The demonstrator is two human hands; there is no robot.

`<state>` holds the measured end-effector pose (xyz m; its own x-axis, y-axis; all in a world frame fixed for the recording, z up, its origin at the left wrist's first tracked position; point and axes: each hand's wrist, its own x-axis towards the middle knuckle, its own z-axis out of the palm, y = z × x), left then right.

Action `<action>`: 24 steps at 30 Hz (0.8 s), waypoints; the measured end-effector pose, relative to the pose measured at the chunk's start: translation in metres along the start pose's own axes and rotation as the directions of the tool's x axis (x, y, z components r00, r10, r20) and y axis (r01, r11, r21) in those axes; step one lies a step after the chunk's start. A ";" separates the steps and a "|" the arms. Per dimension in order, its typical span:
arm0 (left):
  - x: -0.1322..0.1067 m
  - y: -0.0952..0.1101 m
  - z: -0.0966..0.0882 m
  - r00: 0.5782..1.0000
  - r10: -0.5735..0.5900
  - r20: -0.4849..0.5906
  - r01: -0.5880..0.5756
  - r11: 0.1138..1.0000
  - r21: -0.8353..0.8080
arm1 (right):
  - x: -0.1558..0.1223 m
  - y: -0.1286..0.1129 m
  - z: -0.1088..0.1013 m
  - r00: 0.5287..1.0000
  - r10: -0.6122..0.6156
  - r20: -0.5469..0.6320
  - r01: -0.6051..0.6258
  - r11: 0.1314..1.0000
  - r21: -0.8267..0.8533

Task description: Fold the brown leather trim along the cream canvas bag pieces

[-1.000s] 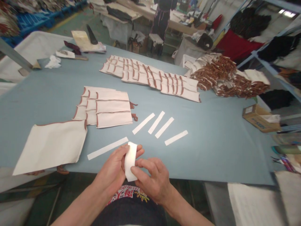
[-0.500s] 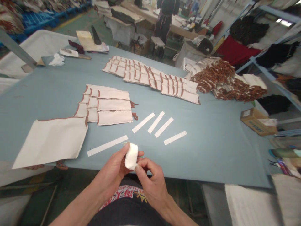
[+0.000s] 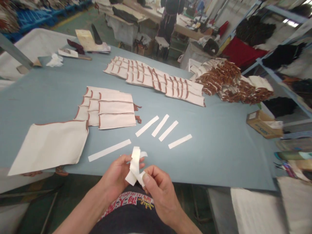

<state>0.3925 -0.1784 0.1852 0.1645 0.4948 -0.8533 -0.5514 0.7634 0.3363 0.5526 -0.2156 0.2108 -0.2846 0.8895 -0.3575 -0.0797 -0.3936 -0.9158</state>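
Observation:
Over the table's front edge, my left hand [image 3: 120, 175] is curled around a small bundle of curling white strips [image 3: 135, 164]. My right hand [image 3: 157, 182] pinches the lower end of one strip between thumb and finger. Part of the bundle is hidden by my fingers. Just beyond my hands, a longer white strip [image 3: 109, 150] lies flat, with several shorter white strips [image 3: 168, 130] slanting to its right. To the left rests a large cream fabric piece [image 3: 50, 144] with brown edging, beside overlapping cream pieces [image 3: 117, 110] with brown trim.
A long row of brown-trimmed cream pieces [image 3: 156, 79] crosses the back of the blue-grey table [image 3: 219, 146]. Bundled pieces [image 3: 226, 79] are heaped at the right, near a cardboard box [image 3: 264, 125]. A black cone [image 3: 96, 35] stands far left. Beyond, a person [image 3: 168, 22] is partly visible.
The white strips were a rounded coil; now they are loosened, with ends spread apart. My right hand has moved slightly down, still pinching a strip end.

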 end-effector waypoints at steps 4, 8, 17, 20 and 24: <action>0.003 -0.008 -0.018 0.997 0.037 0.065 -0.047 0.985 0.166 | 0.005 0.001 -0.007 0.998 0.028 -0.060 -0.024 0.997 0.073; 0.010 -0.015 -0.040 0.978 0.198 0.061 -0.207 0.919 0.337 | 0.009 0.011 -0.012 0.991 0.044 -0.123 -0.024 0.988 0.155; -0.006 -0.028 -0.019 0.796 0.435 0.420 -0.582 0.740 0.337 | 0.014 0.003 -0.005 0.987 0.037 -0.156 -0.022 0.995 0.097; -0.007 -0.033 -0.013 0.772 0.443 0.456 -0.605 0.731 0.316 | 0.015 0.000 -0.002 0.978 0.019 -0.208 -0.006 0.998 0.062; -0.012 -0.035 -0.007 0.806 0.418 0.420 -0.574 0.727 0.377 | 0.018 -0.002 0.000 0.979 0.011 -0.201 0.005 0.997 0.079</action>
<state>0.4040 -0.2141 0.1806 0.2457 0.8920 -0.3795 -0.1866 0.4277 0.8844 0.5473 -0.1990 0.2063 -0.0872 0.9137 -0.3969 -0.1562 -0.4061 -0.9004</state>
